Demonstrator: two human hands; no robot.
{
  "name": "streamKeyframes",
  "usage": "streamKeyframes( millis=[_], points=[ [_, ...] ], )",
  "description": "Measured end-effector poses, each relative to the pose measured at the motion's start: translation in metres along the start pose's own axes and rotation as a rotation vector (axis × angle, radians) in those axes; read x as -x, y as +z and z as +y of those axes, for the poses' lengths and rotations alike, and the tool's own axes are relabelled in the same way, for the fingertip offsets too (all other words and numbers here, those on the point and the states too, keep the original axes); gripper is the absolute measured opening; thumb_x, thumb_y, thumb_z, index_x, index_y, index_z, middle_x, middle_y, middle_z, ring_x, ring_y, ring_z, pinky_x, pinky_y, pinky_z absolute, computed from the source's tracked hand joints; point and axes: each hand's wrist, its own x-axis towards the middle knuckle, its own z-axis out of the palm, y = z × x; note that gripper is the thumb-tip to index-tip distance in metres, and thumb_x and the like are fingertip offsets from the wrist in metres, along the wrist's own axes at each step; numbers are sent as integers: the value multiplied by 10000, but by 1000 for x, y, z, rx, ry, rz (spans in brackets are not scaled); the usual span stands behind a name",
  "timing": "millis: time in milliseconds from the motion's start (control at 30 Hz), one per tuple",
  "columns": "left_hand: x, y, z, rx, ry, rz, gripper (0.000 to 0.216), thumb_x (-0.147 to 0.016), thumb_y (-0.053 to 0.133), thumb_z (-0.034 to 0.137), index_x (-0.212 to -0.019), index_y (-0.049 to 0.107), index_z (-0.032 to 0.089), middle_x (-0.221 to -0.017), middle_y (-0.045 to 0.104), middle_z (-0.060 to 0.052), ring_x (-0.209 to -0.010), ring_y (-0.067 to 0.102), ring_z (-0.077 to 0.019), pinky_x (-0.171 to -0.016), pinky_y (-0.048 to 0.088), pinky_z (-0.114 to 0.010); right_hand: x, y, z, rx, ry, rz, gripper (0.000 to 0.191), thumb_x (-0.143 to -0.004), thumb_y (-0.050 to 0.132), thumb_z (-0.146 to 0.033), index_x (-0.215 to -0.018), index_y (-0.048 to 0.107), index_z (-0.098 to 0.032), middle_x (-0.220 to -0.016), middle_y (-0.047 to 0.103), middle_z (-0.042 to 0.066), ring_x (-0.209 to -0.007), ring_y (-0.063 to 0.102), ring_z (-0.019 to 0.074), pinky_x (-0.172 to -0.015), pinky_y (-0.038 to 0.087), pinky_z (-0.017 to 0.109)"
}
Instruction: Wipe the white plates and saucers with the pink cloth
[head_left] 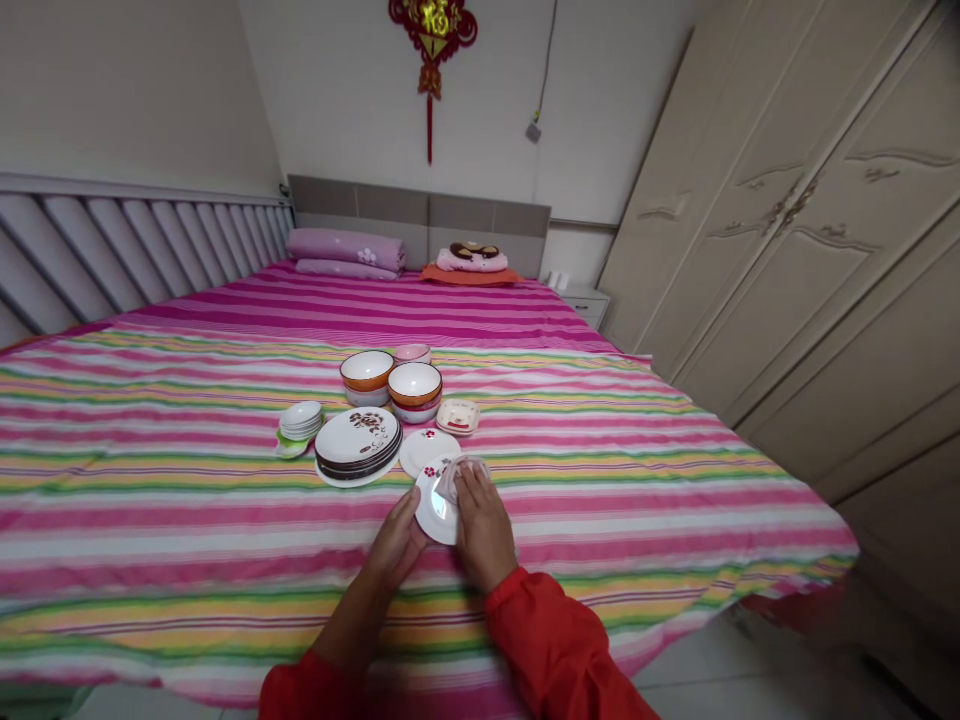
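My left hand (pixel 397 537) grips the lower left rim of a white plate (pixel 435 512) with red flowers, thumb on top and fingers underneath. A pale cloth (pixel 462 476) is bunched under the fingers of my right hand (pixel 484 525), which presses it on the plate's upper right side. Just behind the held plate, a similar flowered plate (pixel 427 450) lies on the striped sheet. To the left stands a stack of white plates (pixel 358 440) with dark rims and a brown flower pattern.
Behind the plates stand orange-rimmed bowls (pixel 415 384) (pixel 367 370) and a pink bowl (pixel 412 353). Small white dishes (pixel 301 418) are stacked at left; a squarish dish (pixel 458 416) sits at right. Folded bedding (pixel 346 250) lies by the headboard (pixel 487 222). Wardrobes (pixel 750 230) line the right side.
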Motion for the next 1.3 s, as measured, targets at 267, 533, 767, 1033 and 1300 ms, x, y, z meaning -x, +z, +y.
streamKeyframes(
  millis=[267, 533, 767, 1033, 1300],
  points=[
    [-3, 0, 8, -43, -44, 93, 354, -868, 542, 261, -1187, 558, 109, -1047, 698, -141, -921, 670, -239, -855, 522, -391, 19, -12, 4, -35, -202, -89, 477, -834, 488, -140, -1311, 484, -149, -1310, 547, 137, -1280, 430, 271, -1005, 438, 482],
    [2, 23, 25, -169, -84, 83, 345, -874, 529, 372, -1125, 589, 143, -1113, 670, -156, -989, 649, -247, -880, 501, -412, 4, -31, 9, -391, -118, 4, 460, -816, 447, -73, -1234, 577, -214, -1197, 639, 87, -1153, 556, 216, -993, 444, 411],
    [-5, 13, 18, -260, 115, 220, 274, -788, 657, 306, -1034, 659, 186, -1322, 540, -134, -1262, 452, -252, -1054, 332, -405, -15, -42, 5, -1253, 776, 187, 269, -683, 729, -290, -913, 696, -154, -816, 726, 23, -738, 659, 192, -722, 529, 320],
    [2, 18, 12, -65, -25, 60, 172, -731, 705, 172, -893, 654, 144, -963, 724, -92, -951, 660, -200, -941, 469, -355, -10, -30, 12, -1565, 972, 84, 435, -631, 777, -315, -1012, 651, -148, -912, 732, 64, -825, 686, 230, -794, 537, 376],
    [7, 18, 15, -50, -5, 89, 189, -713, 725, 178, -875, 638, 135, -906, 729, -81, -930, 665, -211, -922, 487, -375, -16, -33, 29, -1513, 1004, 240, 411, -655, 756, -364, -999, 670, -157, -961, 724, 71, -892, 675, 230, -828, 523, 368]
  ],
)
